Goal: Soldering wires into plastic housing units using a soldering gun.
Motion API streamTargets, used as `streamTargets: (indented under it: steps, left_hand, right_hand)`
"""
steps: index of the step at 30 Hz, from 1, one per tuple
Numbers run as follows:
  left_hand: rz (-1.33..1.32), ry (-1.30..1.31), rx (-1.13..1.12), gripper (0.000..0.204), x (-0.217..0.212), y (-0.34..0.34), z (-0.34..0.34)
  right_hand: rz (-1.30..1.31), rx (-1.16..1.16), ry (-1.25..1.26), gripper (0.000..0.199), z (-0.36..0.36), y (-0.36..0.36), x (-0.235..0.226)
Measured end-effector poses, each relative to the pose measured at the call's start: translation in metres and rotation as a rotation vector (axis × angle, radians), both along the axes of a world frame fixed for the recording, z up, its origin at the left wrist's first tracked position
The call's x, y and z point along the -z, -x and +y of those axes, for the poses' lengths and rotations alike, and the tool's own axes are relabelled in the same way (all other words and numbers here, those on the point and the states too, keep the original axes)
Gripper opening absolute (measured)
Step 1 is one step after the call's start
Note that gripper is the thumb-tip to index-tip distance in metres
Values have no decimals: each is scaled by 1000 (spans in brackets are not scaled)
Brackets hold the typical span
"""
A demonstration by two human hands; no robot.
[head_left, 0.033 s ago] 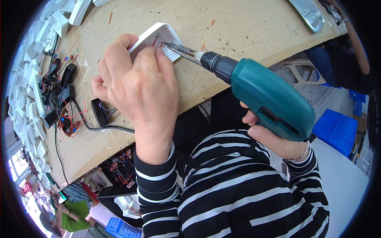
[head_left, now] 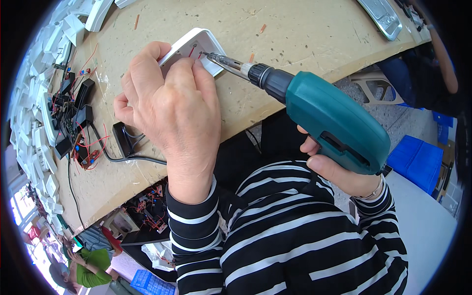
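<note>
Right hand (head_left: 339,172) wrapped closed round the grip of a teal power screwdriver (head_left: 329,120), nearest the body. Its bit tip meets a white plastic housing (head_left: 199,42) ahead of the hand, to its left. Left hand (head_left: 169,105) clamps that housing, fingers curled over it, on the wooden bench (head_left: 305,34). Beyond the left hand: black modules with red wires (head_left: 78,123), then stacked white housings (head_left: 29,98).

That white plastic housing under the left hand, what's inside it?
Inside the white housing red wires show, with the screwdriver bit of the teal drill entering. The left hand covers the rest.
</note>
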State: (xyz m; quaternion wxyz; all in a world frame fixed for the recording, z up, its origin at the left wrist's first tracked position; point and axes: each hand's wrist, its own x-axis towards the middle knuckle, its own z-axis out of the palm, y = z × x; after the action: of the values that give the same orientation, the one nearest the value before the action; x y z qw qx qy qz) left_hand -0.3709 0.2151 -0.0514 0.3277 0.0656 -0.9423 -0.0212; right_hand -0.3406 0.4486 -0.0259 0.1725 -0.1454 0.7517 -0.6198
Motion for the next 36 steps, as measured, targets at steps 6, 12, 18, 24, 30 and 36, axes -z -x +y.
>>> streamTargets:
  steps: [6,12,18,24,30,36]
  left_hand:
    - [-14,-23,1,11,-1,0,0]
    - [-4,-13,-1,11,0,0,1]
    - [-4,-19,0,11,0,0,0]
    - [0,-11,5,11,1,0,-1]
    - [-3,-10,1,12,1,0,0]
    - [10,-13,6,11,2,1,-1]
  right_hand:
    - [37,3,4,58,-3,4,-2]
    - [-4,14,-77,55,-3,7,-10]
    - [4,-12,-110,55,-3,8,-12]
    - [44,-35,-101,54,-2,12,-10]
    - [107,-50,-114,53,0,12,-10]
    - [102,-54,-113,54,-2,13,-13]
